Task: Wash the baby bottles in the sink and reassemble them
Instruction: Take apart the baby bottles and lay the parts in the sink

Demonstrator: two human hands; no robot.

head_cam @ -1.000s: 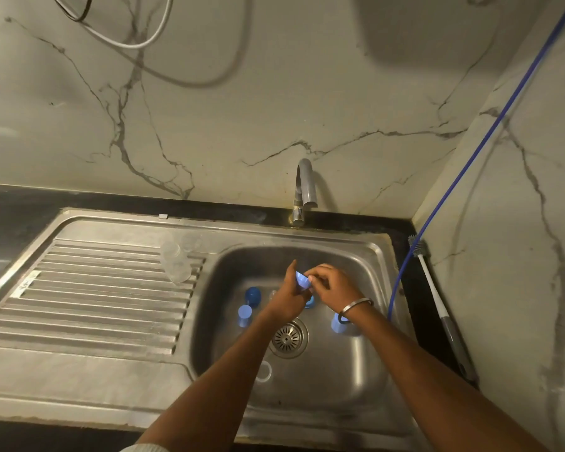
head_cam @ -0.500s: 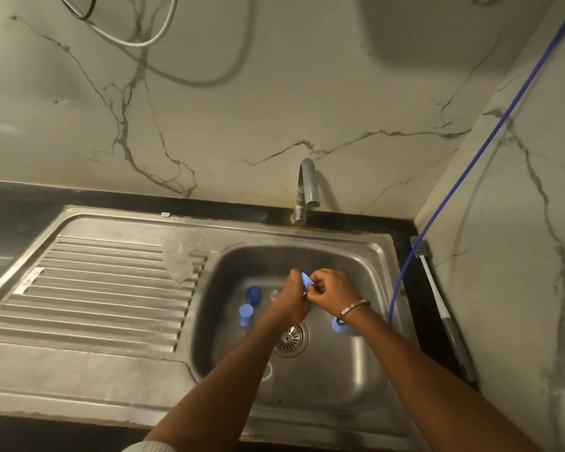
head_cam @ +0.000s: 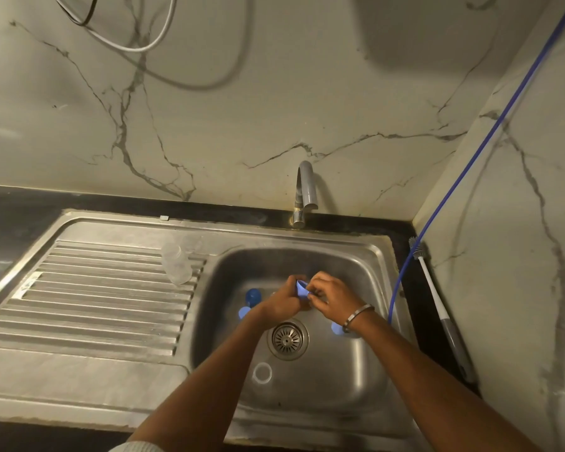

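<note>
Dull brushed-steel sink [head_cam: 377,256], glossy veined marble wall [head_cam: 274,93], matt blue plastic cap [head_cam: 302,288].

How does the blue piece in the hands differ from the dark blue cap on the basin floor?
The blue piece is pale blue, held above the basin between the left hand and right hand; the dark blue cap is a deeper blue and rests untouched on the sink floor. The held piece is partly hidden by fingers; the cap is in full view. Both are small blue plastic parts.
</note>
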